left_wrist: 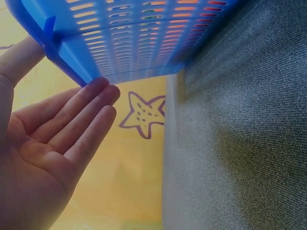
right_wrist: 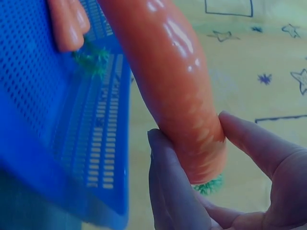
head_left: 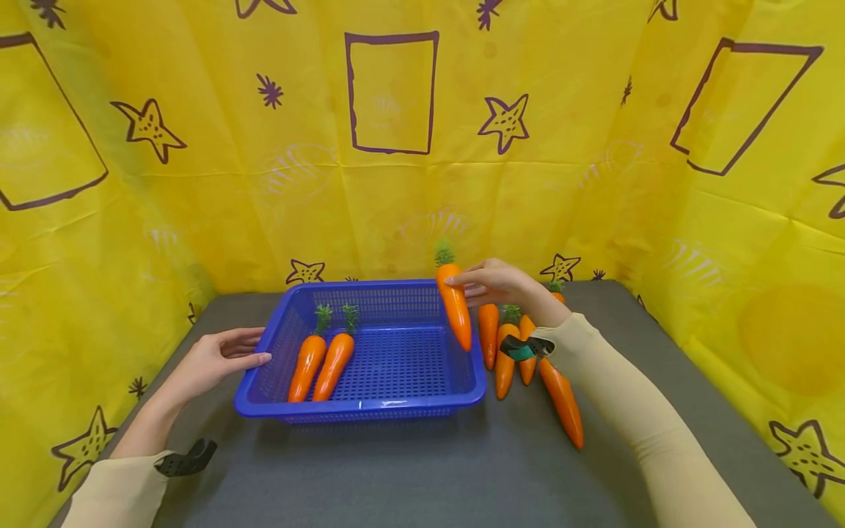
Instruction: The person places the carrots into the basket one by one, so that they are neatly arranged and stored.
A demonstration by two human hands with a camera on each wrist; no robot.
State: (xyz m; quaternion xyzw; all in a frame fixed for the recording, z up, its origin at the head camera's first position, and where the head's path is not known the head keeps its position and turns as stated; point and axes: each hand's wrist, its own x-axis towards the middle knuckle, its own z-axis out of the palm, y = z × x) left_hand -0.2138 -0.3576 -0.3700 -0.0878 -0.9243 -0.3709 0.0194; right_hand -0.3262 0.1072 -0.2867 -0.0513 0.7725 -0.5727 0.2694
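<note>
Pale sleeves (head_left: pixel 637 411) reach in from the lower corners. At the right hand (head_left: pixel 505 284), the nearer one, thumb and fingers pinch a carrot (head_left: pixel 457 312) near its leafy end, spread only to its width. Its long axis runs steeply, tip down, by the right rim of a blue basket (head_left: pixel 396 402), whose inside lies leftward. Two carrots (head_left: pixel 307 367) rest inside, at left. Fingers nearly straight, the left hand (head_left: pixel 207 363) touches the left rim. Loose carrots (head_left: pixel 562 403) lie rightward on the desk (head_left: pixel 370 477).

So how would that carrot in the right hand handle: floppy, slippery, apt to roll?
The carrot looks stiff: pinched near one end by the right hand, it doesn't sag. Its glossy surface may make it rather slippery. Round and tapered, it could well roll if laid down and nudged.
</note>
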